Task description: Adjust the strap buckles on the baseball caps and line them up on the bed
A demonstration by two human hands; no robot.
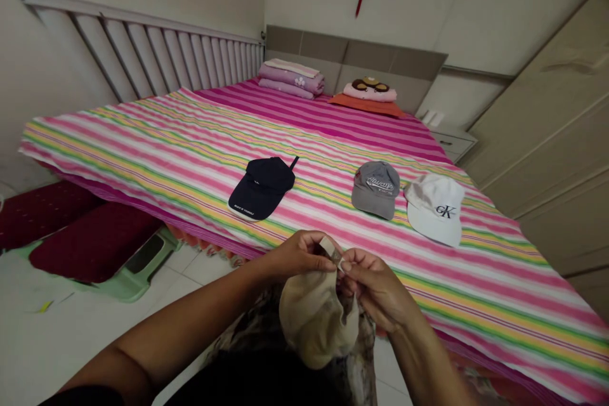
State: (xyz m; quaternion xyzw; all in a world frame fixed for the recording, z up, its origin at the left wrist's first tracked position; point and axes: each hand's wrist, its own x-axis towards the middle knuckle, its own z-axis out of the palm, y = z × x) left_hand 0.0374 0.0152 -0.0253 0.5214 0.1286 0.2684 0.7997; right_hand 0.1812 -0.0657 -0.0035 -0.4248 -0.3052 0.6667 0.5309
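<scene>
A beige baseball cap (311,317) hangs between my two hands in front of my body, its crown toward me. My left hand (307,254) is closed on the cap's strap side, thumb on the fabric. My right hand (373,282) pinches the strap end by its small fastener, close to the left fingertips. Beyond my hands, a navy cap (266,184) lies on the bed with its strap end sticking up. To the right lie a grey cap (375,187) and, beside it, a white cap (436,203) with dark letters.
The bed (190,165) has a striped sheet. Folded purple bedding (292,81) and a pink pillow (371,94) sit by the headboard (352,57). Red-topped stools (95,235) stand at left, a white nightstand (450,139) and a wardrobe (542,127) at right.
</scene>
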